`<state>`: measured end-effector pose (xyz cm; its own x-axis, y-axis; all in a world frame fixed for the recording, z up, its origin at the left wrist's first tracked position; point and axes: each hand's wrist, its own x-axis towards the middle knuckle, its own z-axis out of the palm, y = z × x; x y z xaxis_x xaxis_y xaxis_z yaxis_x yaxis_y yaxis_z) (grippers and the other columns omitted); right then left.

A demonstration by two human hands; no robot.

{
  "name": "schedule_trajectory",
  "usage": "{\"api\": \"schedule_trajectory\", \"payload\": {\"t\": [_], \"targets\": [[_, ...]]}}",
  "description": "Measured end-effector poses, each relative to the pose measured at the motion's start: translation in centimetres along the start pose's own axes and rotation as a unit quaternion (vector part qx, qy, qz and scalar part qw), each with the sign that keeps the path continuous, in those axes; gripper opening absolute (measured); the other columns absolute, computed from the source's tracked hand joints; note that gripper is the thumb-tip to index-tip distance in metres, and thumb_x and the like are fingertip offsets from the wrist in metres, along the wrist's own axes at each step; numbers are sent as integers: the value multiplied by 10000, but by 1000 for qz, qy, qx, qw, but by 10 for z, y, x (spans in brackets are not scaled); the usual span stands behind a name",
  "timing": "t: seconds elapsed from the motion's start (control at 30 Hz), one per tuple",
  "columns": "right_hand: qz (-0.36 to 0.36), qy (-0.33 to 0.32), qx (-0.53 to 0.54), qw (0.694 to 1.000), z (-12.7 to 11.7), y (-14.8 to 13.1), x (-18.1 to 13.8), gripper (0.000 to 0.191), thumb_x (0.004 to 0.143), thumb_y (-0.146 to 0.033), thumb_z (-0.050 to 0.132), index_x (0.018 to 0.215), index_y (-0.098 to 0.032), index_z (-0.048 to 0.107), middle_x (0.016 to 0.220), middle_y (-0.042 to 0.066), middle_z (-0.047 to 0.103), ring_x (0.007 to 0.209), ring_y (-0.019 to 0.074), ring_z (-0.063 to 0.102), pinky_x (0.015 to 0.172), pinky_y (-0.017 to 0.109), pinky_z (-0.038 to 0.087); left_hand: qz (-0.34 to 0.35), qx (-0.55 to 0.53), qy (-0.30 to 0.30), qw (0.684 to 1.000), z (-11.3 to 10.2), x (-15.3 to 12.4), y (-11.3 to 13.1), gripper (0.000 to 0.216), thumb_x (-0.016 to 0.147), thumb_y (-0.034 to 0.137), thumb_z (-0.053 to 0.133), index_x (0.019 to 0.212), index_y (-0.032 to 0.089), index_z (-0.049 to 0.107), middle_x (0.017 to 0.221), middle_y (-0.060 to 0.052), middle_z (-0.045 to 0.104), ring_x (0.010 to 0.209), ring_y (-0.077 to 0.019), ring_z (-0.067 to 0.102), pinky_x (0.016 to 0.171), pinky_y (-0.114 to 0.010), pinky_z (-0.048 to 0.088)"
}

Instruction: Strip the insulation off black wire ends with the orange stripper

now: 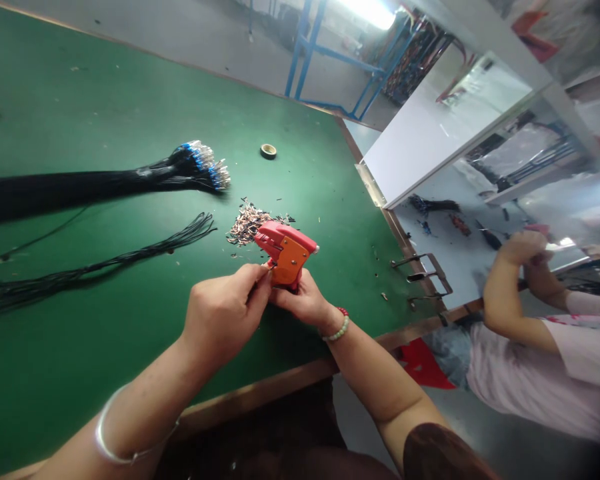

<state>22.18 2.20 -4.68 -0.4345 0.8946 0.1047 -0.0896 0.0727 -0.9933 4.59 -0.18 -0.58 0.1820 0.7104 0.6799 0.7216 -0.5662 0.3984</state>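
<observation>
A red and orange wire stripper (286,252) is gripped by its handles in my right hand (306,301), with its head raised above the green table (130,360). My left hand (229,308) is closed in a pinch right beside the tool's jaws; whatever lies between the fingertips is too small to make out. Just beyond the stripper lies a heap of short wire and insulation scraps (250,223). On the left rests a bunch of thin black wires (130,259), its loose ends fanned toward the heap.
A thick black wire bundle (80,193) with blue and silver terminals (205,163) lies farther back. A tape roll (268,151) sits behind the scraps. Near the right edge is a metal bracket (427,277). Another person's hands (525,248) work at an adjoining table.
</observation>
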Motion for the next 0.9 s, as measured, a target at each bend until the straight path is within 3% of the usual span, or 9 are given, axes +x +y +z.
{"api": "schedule_trajectory", "payload": {"t": [0.2, 0.5, 0.9], "targets": [[4, 18, -48, 999, 2, -2, 0, 380, 830, -502, 795, 866, -163, 627, 755, 19, 613, 680, 140, 556, 662, 276, 531, 18, 11, -7, 1000, -1, -1, 0, 279, 1030, 239, 533, 802, 172, 681, 554, 23, 651, 435, -122, 585, 483, -253, 366], [11, 37, -74, 996, 6, -2, -1, 193, 844, -341, 680, 791, -170, 607, 632, -6, 599, 561, 115, 535, 558, 253, 488, 9, -7, -16, 1000, -1, -2, 1, 260, 1020, 244, 550, 819, 164, 696, 567, 12, 672, 433, -122, 583, 481, -250, 371], [65, 100, -48, 992, 16, -5, -2, 291, 825, -396, 694, 665, -190, 567, 481, -34, 542, 414, 99, 512, 441, 235, 454, -9, -22, -18, 1000, -1, -3, 1, 230, 1019, 265, 557, 894, 180, 730, 575, 21, 688, 434, -110, 593, 479, -245, 371]]}}
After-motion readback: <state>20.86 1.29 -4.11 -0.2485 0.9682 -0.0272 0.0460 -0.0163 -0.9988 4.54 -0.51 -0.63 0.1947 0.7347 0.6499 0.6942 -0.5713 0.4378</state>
